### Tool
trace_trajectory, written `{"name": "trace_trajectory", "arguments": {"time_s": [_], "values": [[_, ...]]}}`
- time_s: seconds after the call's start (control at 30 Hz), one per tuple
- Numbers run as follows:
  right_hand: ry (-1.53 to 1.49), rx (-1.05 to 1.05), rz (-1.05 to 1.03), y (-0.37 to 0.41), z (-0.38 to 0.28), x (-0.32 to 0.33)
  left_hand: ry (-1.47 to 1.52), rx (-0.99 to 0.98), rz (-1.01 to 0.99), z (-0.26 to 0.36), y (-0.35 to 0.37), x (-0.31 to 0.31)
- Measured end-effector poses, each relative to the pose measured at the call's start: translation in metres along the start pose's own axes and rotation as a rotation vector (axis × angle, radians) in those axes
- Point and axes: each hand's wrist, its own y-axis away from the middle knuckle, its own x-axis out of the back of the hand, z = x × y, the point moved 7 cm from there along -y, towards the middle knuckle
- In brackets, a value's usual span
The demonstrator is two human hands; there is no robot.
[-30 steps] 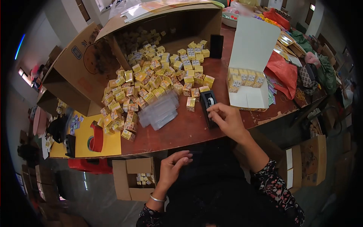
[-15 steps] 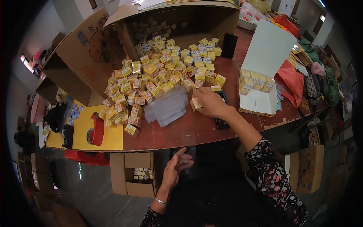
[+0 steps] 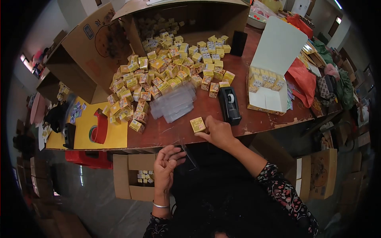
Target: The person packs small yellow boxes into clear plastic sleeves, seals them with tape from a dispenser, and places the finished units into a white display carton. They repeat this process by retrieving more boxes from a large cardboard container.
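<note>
Holds one small box (image 3: pixel 197 124) in the right hand (image 3: pixel 216 133) over the near edge of the counter (image 3: pixel 170 133), with the left hand (image 3: pixel 166 166) lower, before that edge and off it. Has the tape dispenser (image 3: pixel 229 105) just behind the right hand, a stack of plastic sleeves (image 3: pixel 174 105) to its left, and the heap of boxes (image 3: pixel 166 75) behind both, running back into a tipped carton (image 3: pixel 190 20) at the rear. Shows an open display box (image 3: pixel 278 51) right of the tape dispenser, with rows of packed boxes (image 3: pixel 264 81) in it. Carries a second dispenser (image 3: pixel 99 127) on a sheet (image 3: pixel 85 139) at the far left. Leaves a floor carton (image 3: pixel 137 194) below the near edge, left of the left hand.
</note>
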Motion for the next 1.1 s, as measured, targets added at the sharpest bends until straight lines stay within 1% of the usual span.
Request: {"name": "trace_trajectory", "arguments": {"time_s": [0.07, 0.17, 0.2, 0.3, 0.33, 0.43, 0.53, 0.63, 0.67, 0.77, 0.87, 0.97, 1.07, 1.1], "values": [[0.078, -0.006, -0.147, 0.008, 0.001, -0.013, -0.033, -0.004, 0.027, -0.001, 0.004, 0.002], [-0.065, -0.039, -0.143, 0.005, 0.001, 0.022, -0.106, -0.024, 0.071, -0.002, 0.008, 0.009], [-0.105, -0.134, -0.293, -0.002, 0.002, 0.034, -0.112, -0.022, 0.07, -0.004, 0.009, 0.015], [-0.047, 0.467, -0.112, -0.023, -0.018, 0.05, -0.127, -0.014, 0.071, -0.009, 0.007, 0.019], [-0.008, 0.507, -0.258, -0.03, -0.016, 0.032, -0.134, -0.013, 0.072, -0.009, 0.005, 0.019], [0.076, 0.634, -0.332, -0.042, -0.029, 0.009, -0.141, -0.023, 0.087, -0.006, 0.002, 0.016], [0.243, 0.418, -0.494, -0.048, -0.028, 0.009, -0.152, -0.047, 0.111, 0.0, 0.005, 0.02], [0.223, 0.171, -0.549, -0.043, -0.031, 0.031, -0.175, -0.034, 0.151, 0.003, 0.009, 0.028], [0.183, 0.237, -0.45, -0.04, -0.028, 0.035, -0.18, -0.03, 0.157, 0.002, 0.009, 0.028], [0.017, 0.527, -0.277, -0.036, -0.028, 0.034, -0.2, -0.015, 0.158, -0.003, 0.005, 0.026], [0.032, 0.395, -0.336, -0.042, -0.014, 0.003, -0.249, -0.02, 0.162, -0.006, 0.0, 0.021], [-0.099, 0.41, -0.25, -0.043, -0.011, 0.0, -0.349, -0.053, 0.184, 0.0, 0.0, 0.015], [-0.593, 0.218, -0.082, -0.044, -0.034, 0.054, -0.423, -0.06, 0.182, 0.004, -0.003, 0.004], [-0.652, 0.252, -0.029, -0.039, -0.045, 0.072, -0.426, -0.044, 0.164, 0.003, -0.006, 0.0]]}}
